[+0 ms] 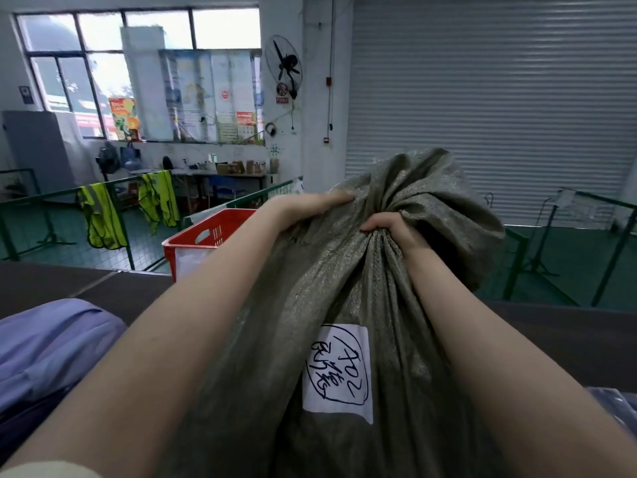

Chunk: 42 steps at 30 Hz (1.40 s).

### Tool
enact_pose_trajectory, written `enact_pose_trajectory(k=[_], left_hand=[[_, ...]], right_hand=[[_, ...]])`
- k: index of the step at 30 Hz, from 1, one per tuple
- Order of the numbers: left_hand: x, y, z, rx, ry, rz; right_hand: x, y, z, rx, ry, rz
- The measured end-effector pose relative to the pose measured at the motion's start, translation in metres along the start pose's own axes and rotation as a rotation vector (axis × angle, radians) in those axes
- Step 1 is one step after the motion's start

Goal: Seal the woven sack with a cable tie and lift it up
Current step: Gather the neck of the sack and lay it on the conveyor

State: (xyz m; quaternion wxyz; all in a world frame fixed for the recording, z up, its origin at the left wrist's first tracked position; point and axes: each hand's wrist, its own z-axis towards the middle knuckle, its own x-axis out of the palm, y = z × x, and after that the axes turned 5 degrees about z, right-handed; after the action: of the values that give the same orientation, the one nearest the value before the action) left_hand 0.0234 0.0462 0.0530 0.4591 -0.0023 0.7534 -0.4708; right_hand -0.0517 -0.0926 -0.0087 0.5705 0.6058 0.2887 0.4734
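Nearest the camera, two bare forearms run up from the bottom edge, their elbows cut off by the frame, with a lilac cloth point(51, 343) bunched at the lower left. Between the arms stands the woven sack point(310, 305), grey-green and full, its base hidden below the picture; a white label point(339, 369) with hand-drawn blue characters inside a ring is stuck to its front. Farther up, the right hand point(393, 227) is clenched round the gathered neck of the sack, fingers curled tight on the pleated cloth, thumb side toward the camera. The left hand point(310, 207) lies on the sack's left shoulder just beside the neck, fingers together and pressing into the fabric; their tips sink into a fold, so the grip there is hard to read. Above both hands the loose mouth of the sack flops in crumpled folds. No tie can be made out at the neck, which the right hand covers. Behind the sack sits a red crate point(206, 241), partly hidden by the left arm. Beyond it, yellow vests point(103, 219) hang on a green rail point(44, 198), and far back stand a grey shutter door point(499, 98) and a wall fan point(284, 65).
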Motion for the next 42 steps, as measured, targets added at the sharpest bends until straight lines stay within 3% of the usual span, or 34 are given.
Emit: enact_pose_trajectory(k=[1, 7, 10, 13, 17, 19, 21, 24, 28, 30, 33, 34, 38, 42], left_hand=[[0.002, 0.003, 0.002, -0.013, 0.005, -0.067], [-0.003, 0.0, 0.017, 0.153, -0.419, -0.164], [-0.006, -0.008, 0.014, 0.222, -0.501, -0.328], [-0.004, -0.019, 0.006, 0.31, -0.419, -0.365], [0.002, -0.034, -0.007, 0.415, -0.069, -0.394], [-0.001, -0.036, -0.008, 0.399, 0.008, -0.412], [-0.003, -0.032, -0.006, 0.386, -0.045, -0.376], [-0.007, -0.023, -0.003, 0.379, -0.342, -0.176], [-0.029, -0.001, 0.005, 0.294, -0.661, -0.226], [-0.035, 0.014, 0.006, 0.133, -0.563, -0.099], [-0.027, 0.028, -0.004, 0.022, -0.096, -0.138], [-0.024, 0.031, -0.004, 0.043, -0.057, -0.187], [-0.017, 0.025, 0.006, 0.211, -0.329, -0.342], [-0.019, 0.001, 0.007, 0.391, -0.427, -0.392]], right_hand=[[0.002, 0.002, -0.001, -0.007, 0.007, -0.013], [0.01, 0.014, 0.0, -0.098, -0.088, -0.357], [0.011, 0.017, -0.018, 0.092, 0.117, -0.357], [0.012, 0.015, -0.024, 0.158, 0.226, -0.295], [0.022, 0.013, -0.014, -0.106, 0.142, -0.17], [0.025, 0.009, -0.01, -0.172, 0.134, -0.075], [0.027, 0.004, -0.008, -0.226, 0.094, -0.093], [0.028, -0.001, -0.004, -0.188, 0.011, -0.113], [0.027, -0.002, -0.002, -0.142, -0.019, -0.11], [0.028, -0.002, -0.002, -0.176, 0.0, -0.071], [0.031, -0.002, -0.005, -0.172, 0.068, 0.021], [0.031, -0.002, -0.005, -0.164, 0.077, 0.037], [0.03, 0.002, -0.01, -0.038, 0.114, 0.012], [0.024, 0.008, -0.018, 0.07, 0.215, -0.038]])
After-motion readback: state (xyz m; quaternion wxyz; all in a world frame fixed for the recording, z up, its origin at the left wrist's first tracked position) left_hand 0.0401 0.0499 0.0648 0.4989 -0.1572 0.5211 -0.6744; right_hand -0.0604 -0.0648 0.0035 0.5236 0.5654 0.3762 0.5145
